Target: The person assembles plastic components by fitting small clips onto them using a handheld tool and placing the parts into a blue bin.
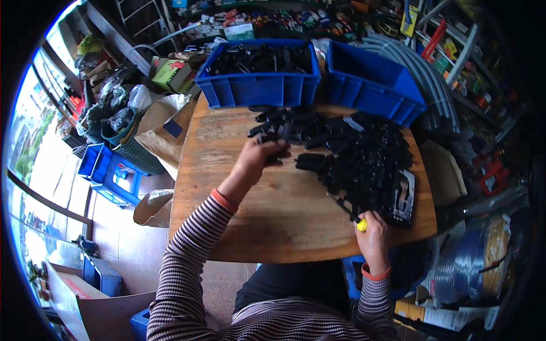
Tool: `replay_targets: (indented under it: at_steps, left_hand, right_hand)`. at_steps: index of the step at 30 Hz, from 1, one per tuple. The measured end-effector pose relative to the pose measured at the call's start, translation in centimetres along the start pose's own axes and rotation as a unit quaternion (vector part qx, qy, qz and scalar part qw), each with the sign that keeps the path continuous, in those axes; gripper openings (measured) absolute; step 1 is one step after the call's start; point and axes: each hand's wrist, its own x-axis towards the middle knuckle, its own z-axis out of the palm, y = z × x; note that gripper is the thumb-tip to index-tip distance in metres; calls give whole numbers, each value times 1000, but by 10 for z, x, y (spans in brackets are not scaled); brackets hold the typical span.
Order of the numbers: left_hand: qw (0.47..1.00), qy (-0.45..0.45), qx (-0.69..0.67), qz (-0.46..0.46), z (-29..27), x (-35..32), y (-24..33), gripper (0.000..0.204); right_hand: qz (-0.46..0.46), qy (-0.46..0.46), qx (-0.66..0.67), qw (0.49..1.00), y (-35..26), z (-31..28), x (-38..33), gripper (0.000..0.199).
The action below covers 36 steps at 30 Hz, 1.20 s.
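My left hand [257, 156] is over the middle of the wooden table [227, 227], its fingers closed on small black parts. Motion and the parts' dark colour hide their exact shape. Near the table's front edge, my right hand [373, 236] is wrapped round the yellow handle [362, 225] of a tool that looks like a screwdriver. Its dark shaft points up and left toward a heap of black parts [364, 153]. That heap covers the right half of the table, and more black parts spread along its far side.
A blue crate [256, 91] full of black parts stands at the far edge, beside another blue crate [375, 94]. A phone [403, 199] with a lit screen lies at the table's right edge. Grey coiled hose [438, 85] and a paper bag [162, 122] flank the table.
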Motion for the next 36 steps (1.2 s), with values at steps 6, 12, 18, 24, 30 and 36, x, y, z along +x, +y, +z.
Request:
replay_targets:
  at_steps: [6, 12, 18, 24, 30, 36]
  left_hand:
    - [990, 5, -117, 78, -93, 128, 86, 25]
    - [970, 199, 49, 133, -28, 157, 162, 35]
    - [820, 20, 462, 339, 1, 95, 36, 18]
    - [725, 20, 546, 420, 38, 25, -39, 30]
    - [630, -27, 633, 450, 36, 17, -54, 24]
    - [674, 29, 619, 401, 14, 6, -47, 20]
  right_hand:
    - [-3, 6, 32, 999, -9, -5, -12, 24]
    - [3, 6, 17, 1000, -6, -12, -4, 26]
    - [0, 14, 61, 998, 1, -3, 4, 25]
    - [-61, 29, 53, 996, 9, -5, -6, 22]
    - [-54, 34, 44, 997, 0, 3, -8, 19]
    - [-62, 18, 41, 997, 8, 11, -6, 20]
